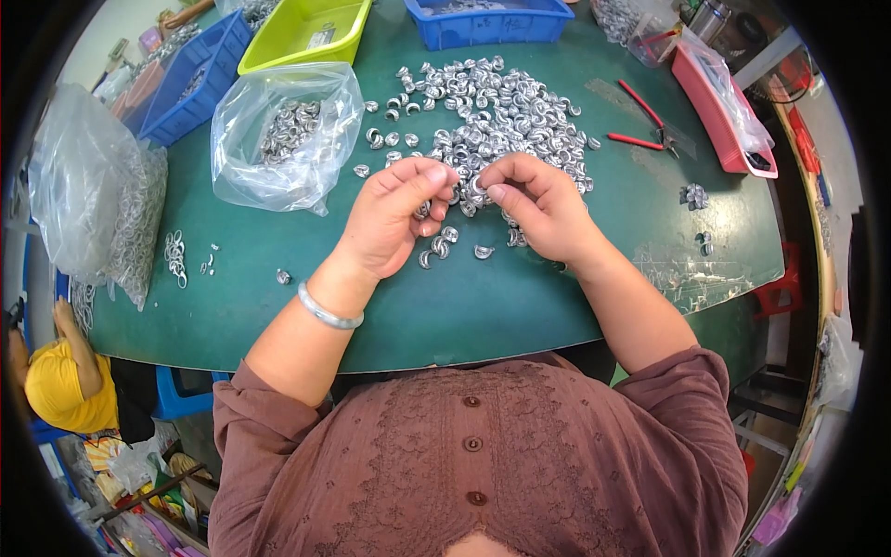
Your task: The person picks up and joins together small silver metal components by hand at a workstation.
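Working at a green table [436, 320], a person in a brown shirt [594, 446] holds both bare hands close together at the near side of a pile of curved silver metal pieces [506, 121]. The pile lies in the middle of the table, mostly beyond the fingertips. The left hand [394, 213] has its thumb and forefinger brought together, the other fingers curled beneath; whether a piece is clamped between them I cannot tell. The right hand [543, 209] has its thumb and forefinger tips close to each other, with silver showing right by them, but I cannot tell if that piece is gripped or lies behind. The two sets of fingertips are near each other, with a small gap between.

A few loose pieces [439, 247] lie between the forearms, and a pale bracelet [329, 310] circles the left wrist. To the left of the pile stands an open clear bag [237, 139] with more pieces inside. Farther left are a large full plastic bag [83, 176] and some thin rings [174, 259]. Right of the pile lie red-handled pliers [644, 104], their handles spread, near a pink basket [698, 116]. Along the back stand a yellow-green tray [283, 60] and a blue tray [492, 31]. At the lower left, another person's yellow top [70, 385] shows.
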Motion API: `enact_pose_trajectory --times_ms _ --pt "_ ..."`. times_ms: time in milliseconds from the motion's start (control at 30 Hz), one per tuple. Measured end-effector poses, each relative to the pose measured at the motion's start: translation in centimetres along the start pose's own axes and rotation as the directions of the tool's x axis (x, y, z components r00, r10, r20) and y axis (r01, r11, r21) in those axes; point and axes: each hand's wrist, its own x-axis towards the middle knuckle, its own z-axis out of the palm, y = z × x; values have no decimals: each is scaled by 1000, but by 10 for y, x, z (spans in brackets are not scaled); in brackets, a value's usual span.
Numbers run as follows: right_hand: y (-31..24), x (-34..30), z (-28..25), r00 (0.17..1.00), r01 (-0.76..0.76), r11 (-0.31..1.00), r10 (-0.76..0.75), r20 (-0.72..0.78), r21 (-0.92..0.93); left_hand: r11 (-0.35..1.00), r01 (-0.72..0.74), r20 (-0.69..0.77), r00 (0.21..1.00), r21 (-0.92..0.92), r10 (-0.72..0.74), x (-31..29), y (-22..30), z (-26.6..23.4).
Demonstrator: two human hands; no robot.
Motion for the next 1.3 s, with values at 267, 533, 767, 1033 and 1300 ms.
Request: enact_pose_trajectory --times_ms 267,533,767,1033,1300 --pt "3 1 0 972 234 963 -232 27 -131 919 -129 -57 985 374 161 -3 -6 14" --pt "-6 2 6 974 226 965 -227 4 -136 993 63 -79 995 97 -55 -2 -4 7" --pt "2 2 3 953 300 940 -300 25 -163 960 208 70 978 -188 -198 -2 -7 7" --pt "-6 1 9 969 232 966 -240 -61 -117 947 251 71 968 -203 -241 -4 -6 8" --pt "-4 3 7 957 285 951 -289 -20 -117 963 224 71 974 -152 -215 -3 -9 8"
